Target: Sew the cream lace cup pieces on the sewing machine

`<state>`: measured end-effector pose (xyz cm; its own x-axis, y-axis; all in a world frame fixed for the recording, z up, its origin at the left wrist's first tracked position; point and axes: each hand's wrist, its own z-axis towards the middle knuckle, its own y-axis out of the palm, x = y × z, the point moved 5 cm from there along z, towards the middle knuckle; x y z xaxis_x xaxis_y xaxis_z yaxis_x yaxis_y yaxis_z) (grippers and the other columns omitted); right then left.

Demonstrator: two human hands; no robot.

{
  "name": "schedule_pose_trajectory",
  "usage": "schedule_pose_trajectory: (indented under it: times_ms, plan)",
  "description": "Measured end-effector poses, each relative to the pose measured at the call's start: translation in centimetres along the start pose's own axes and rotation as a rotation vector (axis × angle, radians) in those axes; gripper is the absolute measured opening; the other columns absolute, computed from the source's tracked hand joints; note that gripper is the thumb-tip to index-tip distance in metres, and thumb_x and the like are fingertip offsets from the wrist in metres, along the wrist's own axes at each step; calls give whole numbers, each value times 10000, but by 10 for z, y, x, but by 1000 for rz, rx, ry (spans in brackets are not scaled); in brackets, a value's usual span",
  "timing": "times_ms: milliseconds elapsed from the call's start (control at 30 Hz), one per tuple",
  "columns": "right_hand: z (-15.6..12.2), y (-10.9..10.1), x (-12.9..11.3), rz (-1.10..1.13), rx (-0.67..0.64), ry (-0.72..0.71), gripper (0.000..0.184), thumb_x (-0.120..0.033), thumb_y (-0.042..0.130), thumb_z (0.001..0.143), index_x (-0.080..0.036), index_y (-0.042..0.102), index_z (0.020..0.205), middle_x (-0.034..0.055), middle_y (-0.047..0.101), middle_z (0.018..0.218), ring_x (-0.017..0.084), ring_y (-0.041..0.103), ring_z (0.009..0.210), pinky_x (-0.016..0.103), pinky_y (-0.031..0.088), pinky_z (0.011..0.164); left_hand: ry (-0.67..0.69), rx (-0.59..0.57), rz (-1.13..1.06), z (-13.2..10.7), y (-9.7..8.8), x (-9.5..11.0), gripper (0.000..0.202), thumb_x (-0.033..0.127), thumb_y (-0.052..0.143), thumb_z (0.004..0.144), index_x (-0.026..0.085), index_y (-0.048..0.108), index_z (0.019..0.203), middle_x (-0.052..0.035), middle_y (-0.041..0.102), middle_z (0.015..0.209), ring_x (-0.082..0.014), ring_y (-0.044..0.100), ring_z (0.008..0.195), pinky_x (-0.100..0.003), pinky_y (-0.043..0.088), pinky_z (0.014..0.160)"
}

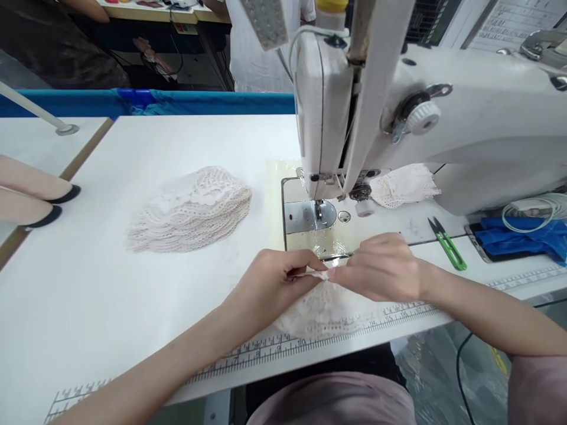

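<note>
My left hand point(277, 286) and my right hand point(381, 268) meet in front of the sewing machine point(334, 118). Both pinch the upper edge of a white lace piece point(321, 307), whose scalloped body hangs toward me over the table's printed ruler. The fingertips of the two hands nearly touch along that edge. Just beyond them is the machine's metal needle plate point(305, 216), with the presser foot point(319, 212) above it. To the left lies a stack of similar lace pieces point(199, 206), fanned in layers.
More lace point(405, 184) lies under the machine arm. Green thread snips point(448, 245) rest at right, near a blue cloth point(522, 236) on a dark tray. Two bare forms with black ends point(39, 198) stick in from the left. Other people are across the blue-edged barrier point(212, 103).
</note>
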<state>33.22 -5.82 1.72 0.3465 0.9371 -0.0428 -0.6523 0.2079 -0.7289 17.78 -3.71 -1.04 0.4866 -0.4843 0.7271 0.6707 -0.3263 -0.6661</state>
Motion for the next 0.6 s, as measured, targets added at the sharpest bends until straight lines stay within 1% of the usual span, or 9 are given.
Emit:
schedule_pose_trajectory:
  times_ms: [67,133,167,233,300,400,467,533,600]
  plan:
    - [-2,9,14,199,-51,234,105,-201,613,915,-162,678,842,-49,664,615,54,548,484,194,427,428,-46,-45,52,1,3,-4,219,295,571,888,209,651,703,61,593,521,-78,453,422,-208,325,425]
    - [-6,20,26,305,-106,417,121,-215,612,917,-152,678,839,-38,677,641,50,562,496,179,431,453,-27,22,271,1,4,-6,266,313,553,904,200,627,675,56,533,473,-92,423,418,-231,281,435]
    - [-9,26,31,311,-128,482,127,-211,610,915,-147,682,832,-33,677,640,53,564,498,181,426,458,-17,64,392,0,4,-8,228,309,548,907,201,633,725,55,527,471,-102,421,419,-240,269,442]
    - [-12,34,40,265,-163,565,136,-198,600,912,-142,698,836,-23,676,635,67,573,509,196,416,469,-9,127,564,0,5,-9,136,309,563,902,198,633,937,48,587,548,-123,458,444,-256,290,462]
    - [-15,39,47,204,-201,614,135,-188,594,907,-154,716,860,-16,698,675,80,594,540,209,410,488,38,179,654,-1,6,-7,288,325,600,887,164,566,1123,-3,679,744,-162,566,569,-287,375,534]
    - [-17,43,54,142,-248,662,130,-221,608,905,-189,733,893,-22,732,774,96,629,621,221,407,526,218,259,777,-2,7,4,304,299,638,873,144,573,1126,-95,695,1026,-250,637,900,-371,433,733]
    - [-17,44,56,121,-258,672,145,-236,598,914,-192,736,900,-23,735,796,102,636,658,227,408,548,338,287,850,-5,10,11,197,246,642,877,175,625,1060,-71,704,1068,-255,627,977,-395,411,803]
    - [-16,43,56,63,-259,660,168,-237,581,922,-186,737,890,-17,728,784,108,632,664,234,398,550,442,291,900,-9,14,16,115,202,624,897,193,658,1006,-21,726,1055,-219,633,954,-389,393,819]
    - [-14,42,52,-47,-251,595,206,-241,545,940,-181,739,907,1,720,792,118,626,673,244,378,545,495,269,934,-12,18,19,115,201,591,926,185,671,1007,4,733,1082,-195,634,950,-386,383,822]
